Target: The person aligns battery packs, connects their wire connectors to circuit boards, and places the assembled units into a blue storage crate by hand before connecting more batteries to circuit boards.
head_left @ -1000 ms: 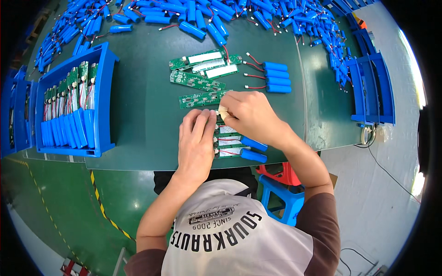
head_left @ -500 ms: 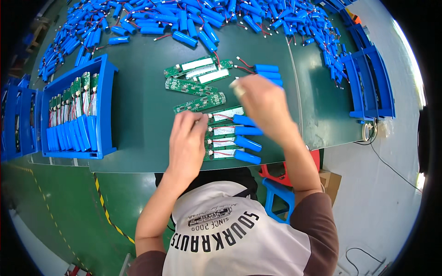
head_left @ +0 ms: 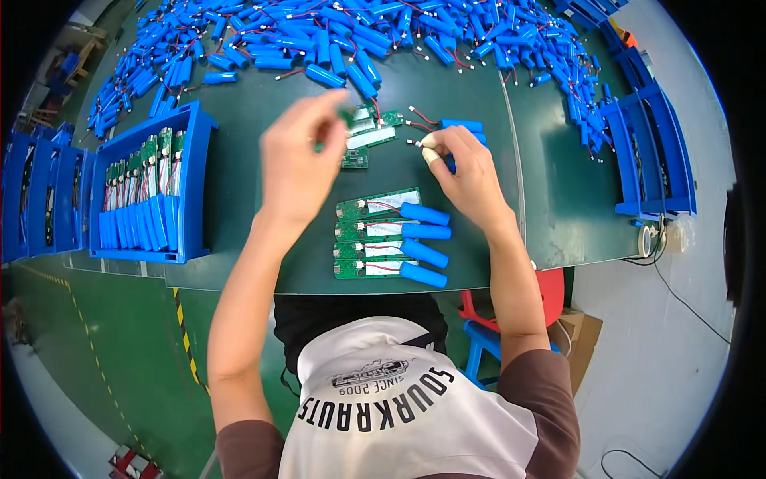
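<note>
My left hand (head_left: 303, 160) is raised over loose green circuit boards (head_left: 371, 137) that have white pads; it is blurred by motion and hides part of them. Whether it holds anything is hidden. My right hand (head_left: 471, 176), with pale covers on thumb and forefinger, pinches a battery lead near its small white connector (head_left: 416, 144). Blue cylindrical batteries (head_left: 463, 126) lie beside and partly under that hand. Nearer to me, several boards (head_left: 349, 249) lie in a row, each with a blue battery (head_left: 424, 253) at its right end and a red wire across it.
A large heap of blue wired batteries (head_left: 351, 36) covers the table's far side. On the left stands a blue bin (head_left: 191, 191) of upright boards with batteries, with more blue bins (head_left: 36, 199) beyond it. Blue racks (head_left: 654, 160) and a tape roll (head_left: 643, 239) are at the right edge.
My left hand has left the row of boards and moved up and away. The right hand has come down to a battery lead. A loose board above the row no longer shows there.
</note>
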{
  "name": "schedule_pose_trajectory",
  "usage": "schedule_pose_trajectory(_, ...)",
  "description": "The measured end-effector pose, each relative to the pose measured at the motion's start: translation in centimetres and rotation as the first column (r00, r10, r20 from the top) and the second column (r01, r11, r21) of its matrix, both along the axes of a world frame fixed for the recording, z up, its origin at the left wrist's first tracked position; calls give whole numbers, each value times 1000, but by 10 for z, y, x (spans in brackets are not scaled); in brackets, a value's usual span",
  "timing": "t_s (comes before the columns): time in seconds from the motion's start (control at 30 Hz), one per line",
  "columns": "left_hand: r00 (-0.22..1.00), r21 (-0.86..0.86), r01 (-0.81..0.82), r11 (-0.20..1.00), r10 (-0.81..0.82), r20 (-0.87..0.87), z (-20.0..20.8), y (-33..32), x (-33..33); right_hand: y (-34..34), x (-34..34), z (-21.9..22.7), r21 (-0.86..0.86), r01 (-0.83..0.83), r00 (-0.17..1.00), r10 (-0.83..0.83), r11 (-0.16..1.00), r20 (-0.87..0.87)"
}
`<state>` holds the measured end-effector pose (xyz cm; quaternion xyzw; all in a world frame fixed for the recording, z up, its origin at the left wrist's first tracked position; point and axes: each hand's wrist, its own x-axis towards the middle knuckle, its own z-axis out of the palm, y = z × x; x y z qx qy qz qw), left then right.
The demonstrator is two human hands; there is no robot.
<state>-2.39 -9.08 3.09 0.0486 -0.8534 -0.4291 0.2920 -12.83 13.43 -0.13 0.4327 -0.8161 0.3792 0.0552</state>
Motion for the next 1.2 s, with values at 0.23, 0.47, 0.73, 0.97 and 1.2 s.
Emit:
schedule_pose_trajectory(0.23,969,508,-242,827,184,162,-43,19,52,-4,7,8,-77,-17,989,28,997,143)
schedule_pose_trajectory(0.47,936,-318,-322,892,350,34,-43,39,54,-16,22,-4,33,-142,988,143,989,-56)
schedule_pose_trajectory(0.73,996,358,-35,933,4,87,-39,61,33,-21,27,-3,-26,-219,966,212,975,-149)
schedule_pose_trajectory(0.97,993,131,-115,985,116,-5,-38,63,44,-15,21,1,-51,-229,911,233,972,341)
schedule_pose_trajectory(1.2,949,-189,-219,957,254,187,-44,54,74,-31,3,9,73,-288,931,261,955,256)
